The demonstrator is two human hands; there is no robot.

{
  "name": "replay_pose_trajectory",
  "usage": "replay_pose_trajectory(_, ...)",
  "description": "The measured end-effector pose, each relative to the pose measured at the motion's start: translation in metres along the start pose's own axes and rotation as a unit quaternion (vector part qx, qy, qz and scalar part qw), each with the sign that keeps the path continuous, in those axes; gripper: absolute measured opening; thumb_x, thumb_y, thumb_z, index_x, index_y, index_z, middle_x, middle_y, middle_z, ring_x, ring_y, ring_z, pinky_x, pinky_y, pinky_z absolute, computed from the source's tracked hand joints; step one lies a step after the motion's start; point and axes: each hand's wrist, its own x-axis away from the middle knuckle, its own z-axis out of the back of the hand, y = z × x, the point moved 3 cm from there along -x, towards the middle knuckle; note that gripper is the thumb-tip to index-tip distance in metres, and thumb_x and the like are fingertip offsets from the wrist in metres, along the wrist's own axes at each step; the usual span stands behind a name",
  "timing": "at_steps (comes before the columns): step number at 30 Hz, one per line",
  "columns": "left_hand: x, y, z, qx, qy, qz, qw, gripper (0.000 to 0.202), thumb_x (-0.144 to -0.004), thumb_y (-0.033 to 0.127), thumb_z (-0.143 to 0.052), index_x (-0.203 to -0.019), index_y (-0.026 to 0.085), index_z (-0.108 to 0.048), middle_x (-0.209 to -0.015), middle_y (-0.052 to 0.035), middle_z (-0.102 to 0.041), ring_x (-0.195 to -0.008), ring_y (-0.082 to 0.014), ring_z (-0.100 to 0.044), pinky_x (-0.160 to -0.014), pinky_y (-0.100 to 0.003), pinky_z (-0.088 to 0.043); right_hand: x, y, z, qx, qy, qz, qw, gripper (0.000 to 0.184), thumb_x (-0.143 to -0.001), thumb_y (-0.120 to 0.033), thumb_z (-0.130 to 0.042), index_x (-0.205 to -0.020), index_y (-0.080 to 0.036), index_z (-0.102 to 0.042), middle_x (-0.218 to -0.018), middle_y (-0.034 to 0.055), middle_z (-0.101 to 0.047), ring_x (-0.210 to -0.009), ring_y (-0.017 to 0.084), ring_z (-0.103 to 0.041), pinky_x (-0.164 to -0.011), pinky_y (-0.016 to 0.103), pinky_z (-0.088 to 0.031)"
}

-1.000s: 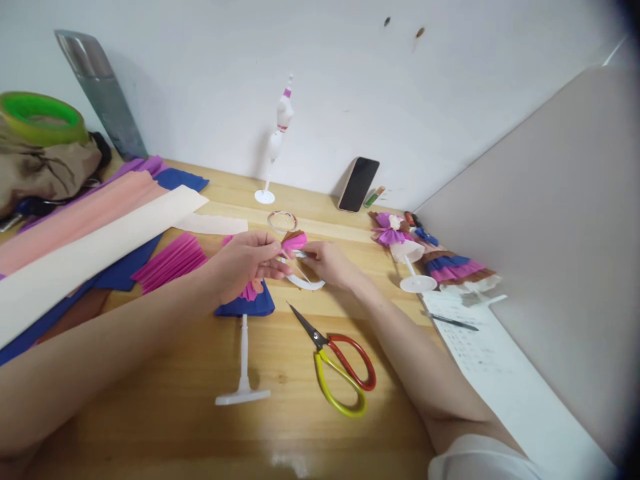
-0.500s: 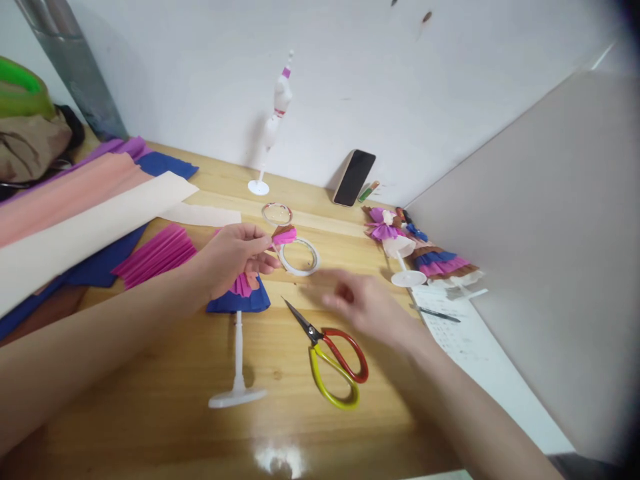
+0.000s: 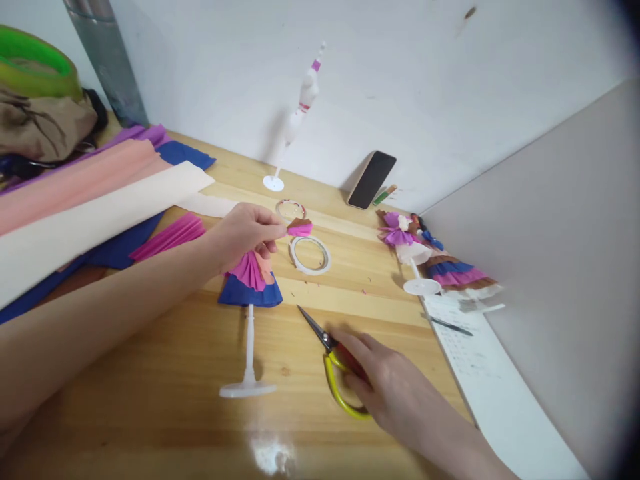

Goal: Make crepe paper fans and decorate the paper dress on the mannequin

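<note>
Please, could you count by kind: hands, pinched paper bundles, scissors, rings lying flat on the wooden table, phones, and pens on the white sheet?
Hands: 2 (left hand, right hand)
Paper bundle: 1
Scissors: 1 pair
Rings: 2 (white ring, thin ring)
Phone: 1
Pen on white sheet: 1
Total: 8

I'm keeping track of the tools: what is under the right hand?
The scissors: their dark blades, yellow loop and part of the red loop show. The right hand covers the rest of the red loop, so that part cannot be seen.
</note>
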Motion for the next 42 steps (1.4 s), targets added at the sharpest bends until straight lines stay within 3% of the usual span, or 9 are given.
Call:
replay_pose_trajectory(4,0.000,0.000,-0.001,0.018,-0.018,0.002,1.000,0.018,-0.075,0.011,-0.068,-0.057,0.011,-0.067,-0.047,-0.0019,-0.060,-0.042,-0.0072,-0.052,-0.045,-0.018,-0.043,-0.001,0.007,0.006,-0.069,0.040,0.001,0.997,0.036,-0.083,-0.014,-0.046,-0.118,-0.022,-0.054,-0.088,0.0047,-0.065,-0.066,0.017,-0.061,-0.063,0.029,-0.049)
replay_pose_trajectory(7,0.000,-0.002,-0.003,0.025,-0.031,-0.004,0.999,0.020,-0.077,0.011,-0.067,-0.057,0.011,-0.066,-0.047,-0.0022,-0.060,-0.040,-0.0068,-0.051,-0.044,-0.018,-0.042,-0.006,0.015,0.013,-0.169,0.033,0.015,0.985,0.020,-0.085,-0.016,-0.048,-0.104,-0.023,-0.053,-0.077,-0.0001,-0.058,-0.064,0.014,-0.053,-0.060,0.025,-0.045)
replay_pose_trajectory(12,0.000,-0.003,-0.005,0.027,-0.053,-0.019,0.998,0.017,-0.078,0.013,-0.066,-0.061,0.012,-0.067,-0.047,-0.0015,-0.060,-0.039,-0.0067,-0.051,-0.043,-0.018,-0.040,-0.018,0.024,0.029,-0.285,0.045,0.048,0.956,0.015,-0.081,-0.016,-0.055,-0.091,-0.023,-0.046,-0.082,-0.0010,-0.051,-0.067,0.012,-0.050,-0.060,0.022,-0.046)
replay_pose_trajectory(15,0.001,-0.003,-0.004,0.008,-0.051,-0.031,0.998,0.014,-0.076,0.014,-0.067,-0.062,0.013,-0.067,-0.048,-0.0011,-0.061,-0.038,-0.0076,-0.051,-0.041,-0.019,-0.040,-0.026,0.020,0.048,-0.207,0.070,0.051,0.974,0.024,-0.077,-0.021,-0.063,-0.096,-0.023,-0.049,-0.076,-0.0029,-0.048,-0.062,0.012,-0.047,-0.056,0.022,-0.044)
replay_pose_trajectory(17,0.001,-0.002,-0.004,-0.012,-0.043,-0.041,0.998,0.013,-0.075,0.015,-0.067,-0.063,0.014,-0.066,-0.049,-0.0008,-0.061,-0.038,-0.0083,-0.052,-0.041,-0.019,-0.040,-0.032,0.012,0.060,-0.127,0.076,0.068,0.987,0.057,-0.070,-0.024,-0.072,-0.122,-0.023,-0.048,-0.083,-0.0008,-0.053,-0.066,0.014,-0.051,-0.060,0.025,-0.046)
replay_pose_trajectory(19,0.002,0.000,-0.005,-0.038,-0.033,-0.052,0.997,0.012,-0.075,0.015,-0.066,-0.064,0.014,-0.067,-0.049,-0.0003,-0.061,-0.038,-0.0088,-0.052,-0.040,-0.019,-0.040,-0.039,0.004,0.069,-0.052,0.096,0.079,0.991,0.071,-0.068,-0.027,-0.073,-0.134,-0.021,-0.046,-0.093,0.0043,-0.059,-0.074,0.017,-0.057,-0.068,0.030,-0.048)
replay_pose_trajectory(23,0.007,0.009,-0.007,-0.086,0.001,-0.064,0.994,0.012,-0.073,0.013,-0.065,-0.061,0.014,-0.065,-0.046,0.0017,-0.058,-0.037,-0.0084,-0.051,-0.040,-0.019,-0.040,-0.054,-0.008,0.075,0.052,0.162,0.063,0.983,0.051,-0.076,-0.023,-0.060,-0.126,-0.018,-0.060,-0.084,0.0050,-0.062,-0.067,0.017,-0.058,-0.063,0.029,-0.043)
replay_pose_trajectory(31,0.006,0.011,-0.005,-0.151,0.034,-0.127,0.980,0.011,-0.069,0.014,-0.064,-0.058,0.015,-0.066,-0.044,0.0024,-0.053,-0.042,-0.0091,-0.047,-0.039,-0.018,-0.031,-0.066,-0.022,0.081,0.145,0.218,0.089,0.961,0.053,-0.077,-0.026,-0.059,-0.131,-0.026,-0.061,-0.077,0.0038,-0.065,-0.057,0.016,-0.056,-0.052,0.025,-0.031)
replay_pose_trajectory(42,0.005,0.011,-0.006,-0.180,0.029,-0.163,0.970,0.015,-0.072,0.018,-0.062,-0.057,0.014,-0.065,-0.047,0.0018,-0.053,-0.044,-0.0091,-0.044,-0.043,-0.020,-0.029,-0.070,-0.032,0.088,0.201,0.224,0.091,0.949,0.052,-0.077,-0.021,-0.060,-0.129,-0.024,-0.063,-0.074,0.0048,-0.066,-0.056,0.015,-0.054,-0.049,0.025,-0.027)
